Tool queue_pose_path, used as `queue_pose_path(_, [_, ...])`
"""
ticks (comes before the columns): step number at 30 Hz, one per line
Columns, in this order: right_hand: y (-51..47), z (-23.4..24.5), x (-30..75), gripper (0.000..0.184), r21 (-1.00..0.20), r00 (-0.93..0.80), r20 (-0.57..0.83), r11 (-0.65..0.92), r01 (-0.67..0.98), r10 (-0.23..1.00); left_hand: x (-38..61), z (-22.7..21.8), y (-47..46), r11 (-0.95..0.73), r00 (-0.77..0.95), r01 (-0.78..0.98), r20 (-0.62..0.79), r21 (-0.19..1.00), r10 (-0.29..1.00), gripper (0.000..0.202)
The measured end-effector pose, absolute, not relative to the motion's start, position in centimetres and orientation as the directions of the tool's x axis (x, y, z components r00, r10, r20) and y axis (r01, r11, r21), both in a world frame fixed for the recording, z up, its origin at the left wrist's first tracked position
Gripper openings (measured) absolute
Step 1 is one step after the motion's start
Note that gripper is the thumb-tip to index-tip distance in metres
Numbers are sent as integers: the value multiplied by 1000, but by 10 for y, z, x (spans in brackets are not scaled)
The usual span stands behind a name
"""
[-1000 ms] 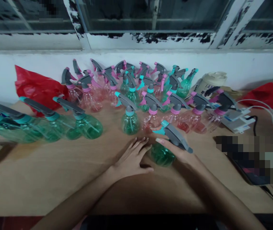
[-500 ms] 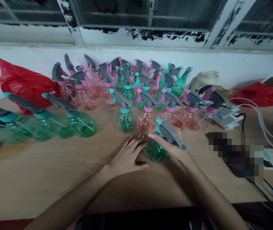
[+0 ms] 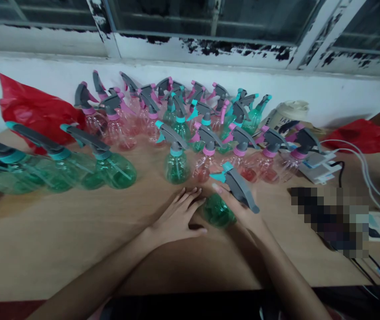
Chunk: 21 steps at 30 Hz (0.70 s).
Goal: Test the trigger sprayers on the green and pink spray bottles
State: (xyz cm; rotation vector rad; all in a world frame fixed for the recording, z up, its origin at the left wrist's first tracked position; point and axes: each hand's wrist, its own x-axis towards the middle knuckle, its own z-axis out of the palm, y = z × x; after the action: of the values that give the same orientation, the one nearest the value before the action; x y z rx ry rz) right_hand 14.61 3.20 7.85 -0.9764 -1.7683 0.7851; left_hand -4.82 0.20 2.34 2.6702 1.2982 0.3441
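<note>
Right hand (image 3: 246,214): fingers wrapped round upper part of translucent green plastic spray bottle (image 3: 217,214), grey-and-turquoise trigger head. Bottle sits between both hands. Left hand (image 3: 178,220): fingers spread, palm down, over light-brown desk (image 3: 77,235). Beyond: row of translucent pink plastic spray bottles (image 3: 202,170).

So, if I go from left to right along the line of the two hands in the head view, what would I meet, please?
Row of green bottles at left → spread left hand → green spray bottle gripped by the right hand → pixelated dark object.
</note>
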Motion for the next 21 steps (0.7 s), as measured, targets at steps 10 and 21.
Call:
queue_pose_path(10, [29,85,138,28,-910,-325,355,403,94,877,-49,20,2,-605,577,748,182,273,796,86])
queue_pose_path(21, [30,81,133,13,-876,-208,404,442,192,891,-48,25,1,-597,577,763,153,248,802,85])
